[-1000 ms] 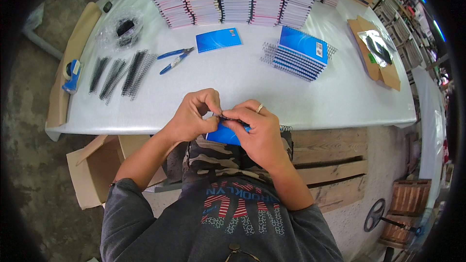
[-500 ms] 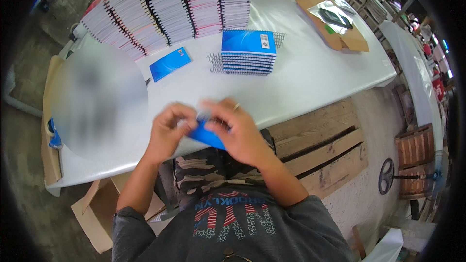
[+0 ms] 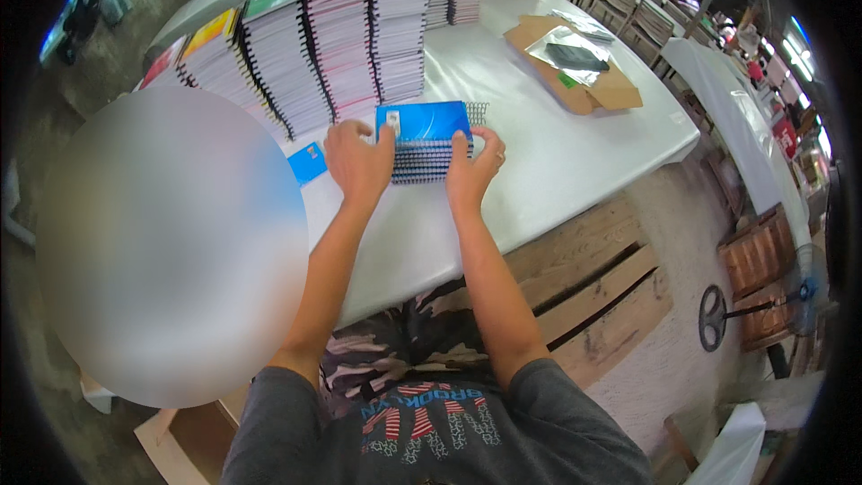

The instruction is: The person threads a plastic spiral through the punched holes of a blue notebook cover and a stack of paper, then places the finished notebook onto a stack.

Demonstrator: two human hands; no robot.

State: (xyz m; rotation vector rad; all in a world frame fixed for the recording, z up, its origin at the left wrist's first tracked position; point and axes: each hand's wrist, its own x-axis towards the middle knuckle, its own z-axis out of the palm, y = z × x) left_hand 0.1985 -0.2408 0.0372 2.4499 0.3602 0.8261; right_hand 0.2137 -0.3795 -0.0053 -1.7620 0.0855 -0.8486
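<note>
A short stack of blue spiral notebooks [image 3: 422, 139] lies on the white table [image 3: 539, 171]. My left hand [image 3: 359, 162] presses against the stack's left side, fingers curled over its top edge. My right hand [image 3: 473, 171], with a ring on one finger, holds the stack's right front corner. Both hands clasp the stack between them. A single small blue cover [image 3: 308, 163] lies flat just left of my left hand.
Tall stacks of spiral notebooks [image 3: 332, 45] line the table behind the blue stack. An open cardboard box [image 3: 575, 67] with a dark item in plastic sits at the right. A wooden pallet [image 3: 584, 278] stands under the table edge. A blurred patch covers the left.
My hands were near my lap working on a small blue piece; now both have reached forward onto the table and clasp the blue notebook stack. The view has turned right.
</note>
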